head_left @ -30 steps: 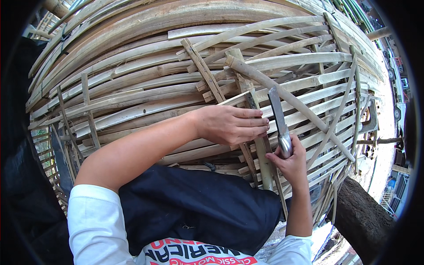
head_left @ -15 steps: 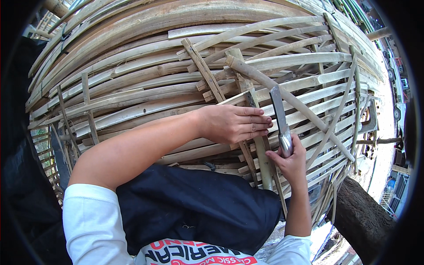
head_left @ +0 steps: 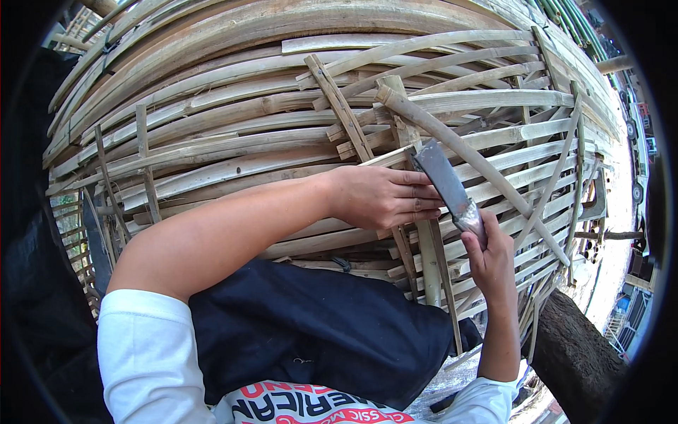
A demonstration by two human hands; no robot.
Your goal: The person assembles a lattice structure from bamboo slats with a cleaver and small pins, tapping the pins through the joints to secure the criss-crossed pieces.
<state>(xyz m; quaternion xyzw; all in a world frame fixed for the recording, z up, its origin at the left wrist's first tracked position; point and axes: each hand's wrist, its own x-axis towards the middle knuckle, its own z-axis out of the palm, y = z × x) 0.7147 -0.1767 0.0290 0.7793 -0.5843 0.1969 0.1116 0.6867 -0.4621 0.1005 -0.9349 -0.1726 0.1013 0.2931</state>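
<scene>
My left hand (head_left: 385,198) lies with fingers stretched out and together across the bamboo lattice, over an upright bamboo piece (head_left: 429,272). Its thumb is hidden. Along its upper edge, a pale bamboo strip (head_left: 390,158) runs toward the blade. In my right hand (head_left: 493,249) is a machete (head_left: 443,175) with a broad, dark, square-ended blade and silvery metal near the grip. The blade slants up to the left, just beyond my left fingertips, its tip by the strip's end. I cannot tell whether it touches the strip.
Split bamboo slats (head_left: 233,42) are stacked beyond my hands. A round bamboo stick (head_left: 459,145) lies diagonally over the lattice. Dark cloth (head_left: 304,311) covers my lap. A tree trunk (head_left: 572,346) stands at lower right, and green poles (head_left: 572,28) lie at far right.
The machete has tilted left, showing its broad side, and its tip has come close to the strip's end. My right hand has moved slightly right; my left hand stays on the slats.
</scene>
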